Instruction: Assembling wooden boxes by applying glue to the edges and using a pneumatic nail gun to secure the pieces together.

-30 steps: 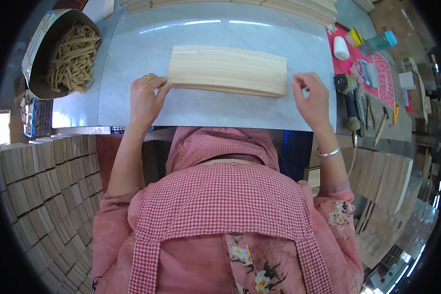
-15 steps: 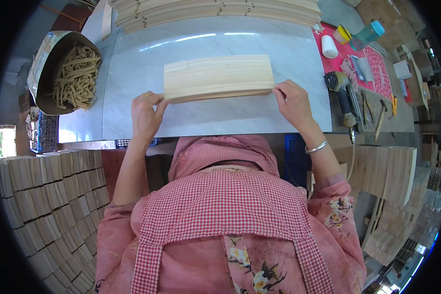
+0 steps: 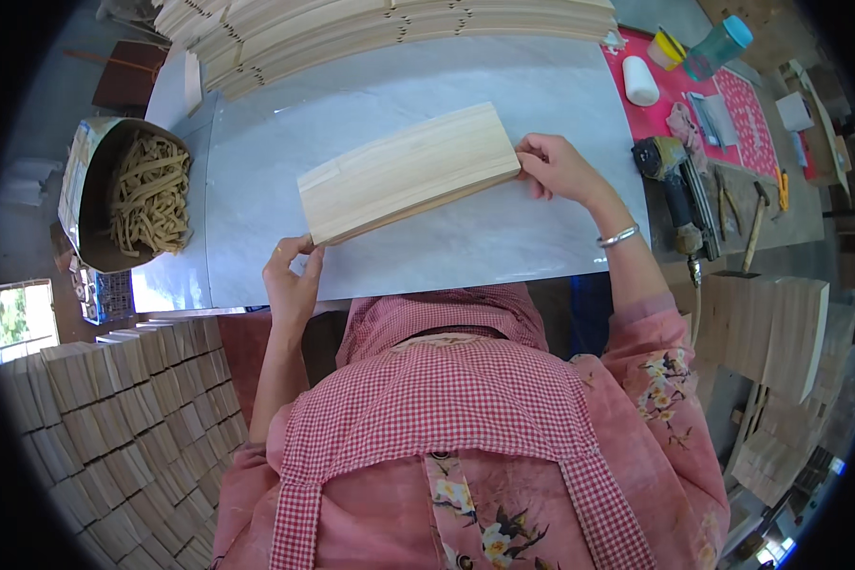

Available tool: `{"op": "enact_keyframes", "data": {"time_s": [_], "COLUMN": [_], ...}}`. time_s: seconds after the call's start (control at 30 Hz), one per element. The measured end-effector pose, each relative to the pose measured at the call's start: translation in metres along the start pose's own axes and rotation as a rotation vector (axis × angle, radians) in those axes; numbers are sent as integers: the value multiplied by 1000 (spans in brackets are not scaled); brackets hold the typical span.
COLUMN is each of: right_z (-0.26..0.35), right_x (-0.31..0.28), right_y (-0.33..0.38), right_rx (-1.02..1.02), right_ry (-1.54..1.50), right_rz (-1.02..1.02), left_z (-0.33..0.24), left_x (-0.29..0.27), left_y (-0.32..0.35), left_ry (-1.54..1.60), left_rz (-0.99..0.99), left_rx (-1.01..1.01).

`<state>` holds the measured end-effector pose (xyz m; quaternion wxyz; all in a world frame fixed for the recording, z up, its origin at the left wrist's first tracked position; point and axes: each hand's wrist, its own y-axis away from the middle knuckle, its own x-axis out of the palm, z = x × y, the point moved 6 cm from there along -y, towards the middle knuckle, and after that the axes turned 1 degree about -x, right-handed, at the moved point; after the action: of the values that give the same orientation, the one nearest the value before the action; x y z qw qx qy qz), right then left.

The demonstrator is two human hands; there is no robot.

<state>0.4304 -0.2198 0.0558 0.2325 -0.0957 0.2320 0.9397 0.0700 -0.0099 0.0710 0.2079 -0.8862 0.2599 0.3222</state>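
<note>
A pale rectangular wooden panel (image 3: 408, 171), with a second layer showing beneath its near edge, is tilted across the marble-patterned tabletop (image 3: 427, 249), its right end farther from me. My left hand (image 3: 292, 277) pinches its near left corner between thumb and fingers. At the right end, my right hand (image 3: 557, 169) grips the near corner, fingers curled around the edge. Whether the layers are joined cannot be made out.
Long notched wooden strips (image 3: 389, 33) are stacked along the far edge. A box (image 3: 90, 195) of tan strips stands at the left. Rightward lie a nail gun (image 3: 674, 190), a hammer (image 3: 756, 228), a white roll (image 3: 639, 82) and a teal bottle (image 3: 719, 49). Wooden pieces (image 3: 123, 427) are piled lower left.
The panel has turned counterclockwise, its left end coming nearer to me. My left hand has moved down with it, and my right hand keeps hold of the other end. The view has tilted slightly.
</note>
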Motion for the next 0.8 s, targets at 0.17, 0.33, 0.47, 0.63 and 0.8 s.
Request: {"op": "enact_keyframes", "data": {"time_s": [0.17,0.33,0.47,0.63,0.8], "right_z": [-8,-1,7,8,6], "right_x": [4,9,5,-6,-9], "right_y": [-21,-24,-26,-43,-66], "right_rx": [-109,-296,-317,-314,-118], "right_ry": [420,817,711,281,152], "right_rz": [110,111,101,29,116], "left_z": [28,40,34,22,37], "left_x": [3,8,11,15,18], "left_y": [-5,-17,-39,-66,-86], "left_ry": [200,366,480,590,588], "left_rz": [89,123,97,153,263], "left_rx": [-185,-338,-403,-477,-540]}}
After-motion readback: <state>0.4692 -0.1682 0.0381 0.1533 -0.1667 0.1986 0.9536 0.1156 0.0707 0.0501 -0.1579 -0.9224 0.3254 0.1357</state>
